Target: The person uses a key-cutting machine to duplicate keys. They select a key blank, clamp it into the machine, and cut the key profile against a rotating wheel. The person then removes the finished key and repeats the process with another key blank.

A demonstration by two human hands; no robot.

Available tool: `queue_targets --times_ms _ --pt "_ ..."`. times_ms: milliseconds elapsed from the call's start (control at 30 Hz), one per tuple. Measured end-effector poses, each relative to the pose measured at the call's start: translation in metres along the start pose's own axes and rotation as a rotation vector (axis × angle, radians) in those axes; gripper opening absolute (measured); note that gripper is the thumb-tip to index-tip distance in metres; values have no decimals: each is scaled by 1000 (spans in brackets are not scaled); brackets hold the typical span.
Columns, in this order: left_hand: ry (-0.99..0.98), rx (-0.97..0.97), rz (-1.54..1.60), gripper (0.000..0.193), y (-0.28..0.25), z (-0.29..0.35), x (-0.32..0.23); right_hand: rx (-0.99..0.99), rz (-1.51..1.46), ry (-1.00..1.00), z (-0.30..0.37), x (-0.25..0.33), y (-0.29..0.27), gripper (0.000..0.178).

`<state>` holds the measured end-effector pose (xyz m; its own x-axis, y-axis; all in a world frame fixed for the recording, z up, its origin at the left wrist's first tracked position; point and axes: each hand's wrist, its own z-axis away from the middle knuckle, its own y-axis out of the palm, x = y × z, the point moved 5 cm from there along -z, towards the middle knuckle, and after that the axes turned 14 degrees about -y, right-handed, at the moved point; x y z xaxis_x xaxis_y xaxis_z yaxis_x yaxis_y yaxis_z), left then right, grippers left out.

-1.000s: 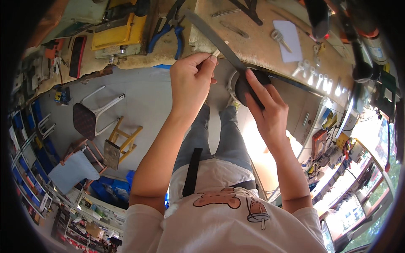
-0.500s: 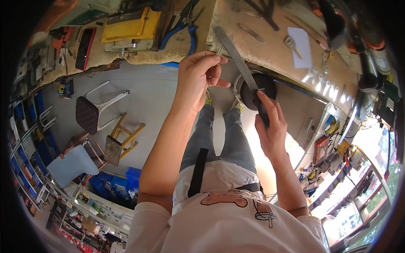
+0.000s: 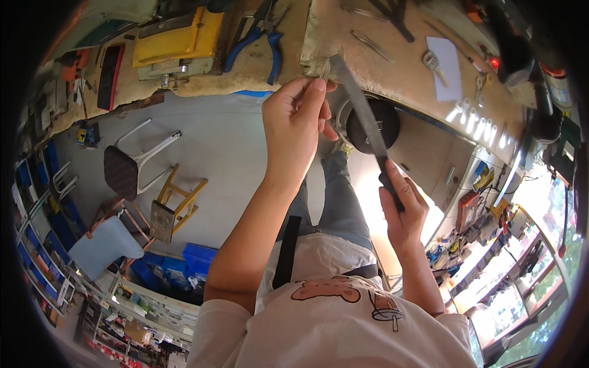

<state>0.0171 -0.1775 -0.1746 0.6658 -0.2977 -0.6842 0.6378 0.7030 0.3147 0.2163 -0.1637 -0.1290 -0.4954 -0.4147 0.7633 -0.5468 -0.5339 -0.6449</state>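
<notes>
1. One long flat grey metal file (image 3: 362,110) is the reference object. Its long axis runs diagonally, from an upper tip at the front edge of the worn wooden workbench (image 3: 392,73) down and rightward to a dark handle.
2. Right hand (image 3: 402,208): fingers closed around the file's handle at its lower end, so the blade extends up and away from this hand toward the bench edge.
3. Left hand (image 3: 297,132): thumb and fingertips pinched together on a small pale metal piece (image 3: 325,69), too small to identify, held directly beside the file's upper tip. This hand is the nearer one to the tip; the right hand is at the opposite end.
4. Behind the file's midsection, below the bench edge, sits a round black disc (image 3: 377,122).
5. Left of the file's tip, on the bench top, lie blue-handled pliers (image 3: 257,40) and, farther left, a yellow block-shaped tool (image 3: 172,37).
6. Right of the file, on the bench, lies a white paper slip (image 3: 446,67).
</notes>
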Motion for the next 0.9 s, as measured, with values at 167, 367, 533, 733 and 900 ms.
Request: queue_targets --times_ms 167,367,533,733,900 --pt "-9 34 1 22 4 4 1 -31 -94 161 3 6 5 44" --pt "29 -21 -6 24 3 3 3 15 -61 191 3 11 2 45" --pt "70 -54 -85 25 1 0 1 14 -81 169 8 13 4 47" --pt "63 -70 -105 26 1 0 1 23 -72 183 5 18 5 47" --pt "69 -70 -88 25 2 1 0 0 -22 154 6 22 6 47"
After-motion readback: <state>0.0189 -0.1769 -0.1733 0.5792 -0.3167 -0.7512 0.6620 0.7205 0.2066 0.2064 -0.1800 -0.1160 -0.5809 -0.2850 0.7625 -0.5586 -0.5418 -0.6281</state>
